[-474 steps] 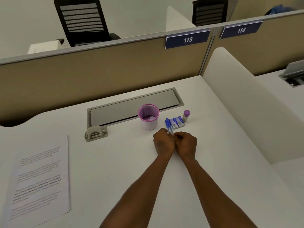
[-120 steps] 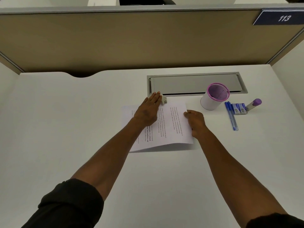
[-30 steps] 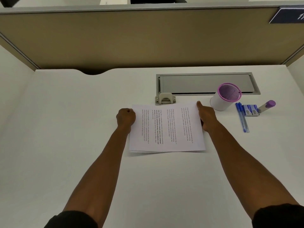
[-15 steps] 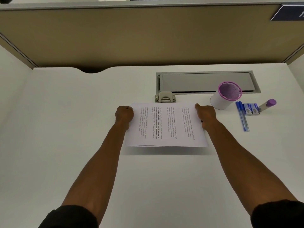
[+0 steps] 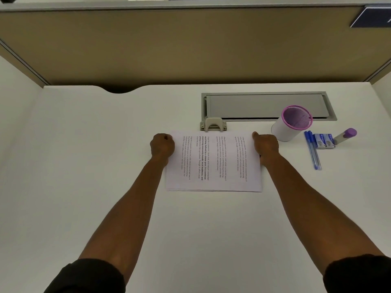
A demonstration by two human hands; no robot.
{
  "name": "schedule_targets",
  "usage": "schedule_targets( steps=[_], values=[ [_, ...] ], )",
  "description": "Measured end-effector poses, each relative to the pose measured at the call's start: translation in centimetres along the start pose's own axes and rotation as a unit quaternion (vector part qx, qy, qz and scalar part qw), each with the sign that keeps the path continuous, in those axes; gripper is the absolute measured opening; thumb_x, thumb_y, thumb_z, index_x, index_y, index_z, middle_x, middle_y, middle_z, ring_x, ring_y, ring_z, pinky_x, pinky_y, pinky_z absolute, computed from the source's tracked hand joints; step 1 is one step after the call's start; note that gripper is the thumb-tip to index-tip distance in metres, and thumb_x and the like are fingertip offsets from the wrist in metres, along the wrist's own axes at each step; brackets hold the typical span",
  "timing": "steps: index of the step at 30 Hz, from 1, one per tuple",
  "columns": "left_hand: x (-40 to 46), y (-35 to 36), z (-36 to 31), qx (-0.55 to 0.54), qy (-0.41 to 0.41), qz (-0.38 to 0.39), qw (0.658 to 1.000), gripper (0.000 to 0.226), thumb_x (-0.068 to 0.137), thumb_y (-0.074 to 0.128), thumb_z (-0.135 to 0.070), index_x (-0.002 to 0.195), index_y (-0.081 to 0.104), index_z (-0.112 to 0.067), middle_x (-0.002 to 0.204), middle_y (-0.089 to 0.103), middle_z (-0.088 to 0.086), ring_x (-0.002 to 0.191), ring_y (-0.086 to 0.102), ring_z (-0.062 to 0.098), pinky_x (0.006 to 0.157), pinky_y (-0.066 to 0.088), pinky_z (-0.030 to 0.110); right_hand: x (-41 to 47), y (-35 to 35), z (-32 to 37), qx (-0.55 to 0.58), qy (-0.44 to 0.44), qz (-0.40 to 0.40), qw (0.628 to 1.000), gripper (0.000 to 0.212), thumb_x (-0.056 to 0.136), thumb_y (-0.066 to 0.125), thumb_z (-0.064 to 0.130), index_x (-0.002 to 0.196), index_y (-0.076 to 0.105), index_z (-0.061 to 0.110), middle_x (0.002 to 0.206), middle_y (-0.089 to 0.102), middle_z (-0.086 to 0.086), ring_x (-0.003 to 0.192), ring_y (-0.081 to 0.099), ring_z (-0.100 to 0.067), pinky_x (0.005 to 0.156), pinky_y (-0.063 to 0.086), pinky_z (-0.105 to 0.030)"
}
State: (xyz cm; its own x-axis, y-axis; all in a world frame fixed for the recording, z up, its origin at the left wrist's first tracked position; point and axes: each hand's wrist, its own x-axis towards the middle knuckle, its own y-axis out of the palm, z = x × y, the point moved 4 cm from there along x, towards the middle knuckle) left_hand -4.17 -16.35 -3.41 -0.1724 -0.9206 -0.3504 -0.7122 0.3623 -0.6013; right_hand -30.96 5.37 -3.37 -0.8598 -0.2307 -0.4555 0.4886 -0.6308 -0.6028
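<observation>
- The stack of printed sheets [image 5: 213, 163] lay flat on the white desk [image 5: 84, 176] in the middle of the view. Its long edges ran left to right and its lines of text ran sideways to the viewer.
- The left hand [image 5: 162, 144] was curled tight at about 10 o'clock on the stack, closed over the left edge near the far corner and gripping the paper.
- The right hand [image 5: 265, 145] was curled the same way at about 2 o'clock on the stack. Its thumb lay on top of the far right corner, pinching the right edge.
- Both forearms reached in from 6 o'clock, with dark sleeves at the bottom of the view.
- A beige hole punch [image 5: 213, 124] stood at 12 o'clock, its front meeting the far edge of the stack. Whether the paper sat inside its slot could not be told.
- A white mesh cup [image 5: 284, 130] with a pink rim stood at about 2 o'clock, just beside the right hand. Its mouth showed only purple mesh inside.
- Past the cup at 3 o'clock lay two blue pens [image 5: 313, 152] side by side, then a small blue-and-white box [image 5: 324, 141], then a purple-capped glue stick [image 5: 347, 134].
- A grey cable tray [image 5: 266, 105] was set into the desk at 1 o'clock, behind the punch and the cup. Its lid was down and hid what it held.
- A tan partition [image 5: 169, 45] closed off the desk at 12 o'clock.
</observation>
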Motion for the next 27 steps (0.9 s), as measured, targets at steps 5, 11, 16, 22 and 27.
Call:
schedule_targets(
  steps=[5,11,16,22,27],
  values=[
    [0.0,0.1,-0.7,-0.001,0.015,-0.036,0.999,0.024,0.097,0.054,-0.015,0.109,0.072,-0.005,0.112,0.071,0.01,0.104,0.065,0.027,0.08,0.046,0.025,0.3,0.1,0.1,-0.018,-0.014,-0.019,1.0,0.043,0.095,0.052,0.039,0.101,0.066,-0.002,0.111,0.068,-0.019,0.106,0.061,-0.037,0.092,0.045,-0.037],
    [0.3,0.2,-0.9,-0.008,0.024,-0.055,0.998,0.022,0.097,0.056,-0.016,0.109,0.071,-0.005,0.116,0.07,0.013,0.105,0.066,0.028,0.085,0.05,0.029,0.6,0.2,0.7,-0.029,-0.023,-0.032,0.999,0.046,0.096,0.05,0.039,0.103,0.066,-0.003,0.112,0.068,-0.021,0.107,0.061,-0.038,0.095,0.046,-0.04],
    [0.4,0.2,-1.0,-0.016,0.041,-0.063,0.997,0.019,0.095,0.058,-0.014,0.108,0.069,-0.005,0.115,0.07,0.012,0.101,0.067,0.027,0.079,0.046,0.024,1.2,0.2,1.1,-0.018,-0.025,-0.043,0.999,0.049,0.098,0.048,0.042,0.103,0.066,-0.003,0.109,0.068,-0.019,0.105,0.061,-0.036,0.089,0.045,-0.036],
    [0.3,0.4,-1.2,-0.023,0.051,-0.066,0.996,0.018,0.093,0.057,-0.007,0.107,0.069,-0.007,0.111,0.071,0.009,0.094,0.067,0.021,0.075,0.041,0.018,0.8,0.1,1.2,0.037,-0.031,-0.086,0.995,0.029,0.091,0.055,0.025,0.071,0.06,0.004,0.078,0.061,-0.009,0.066,0.053,-0.021,0.073,0.043,-0.03],
    [0.3,0.3,-1.6,-0.007,0.074,-0.083,0.994,0.021,0.093,0.056,-0.006,0.109,0.07,-0.005,0.111,0.072,0.01,0.097,0.067,0.022,0.071,0.033,0.007,0.0,0.2,1.4,0.002,-0.075,-0.112,0.991,0.025,0.088,0.055,0.011,0.102,0.075,0.005,0.102,0.074,-0.011,0.097,0.067,-0.029,0.087,0.052,-0.031]
  ],
)
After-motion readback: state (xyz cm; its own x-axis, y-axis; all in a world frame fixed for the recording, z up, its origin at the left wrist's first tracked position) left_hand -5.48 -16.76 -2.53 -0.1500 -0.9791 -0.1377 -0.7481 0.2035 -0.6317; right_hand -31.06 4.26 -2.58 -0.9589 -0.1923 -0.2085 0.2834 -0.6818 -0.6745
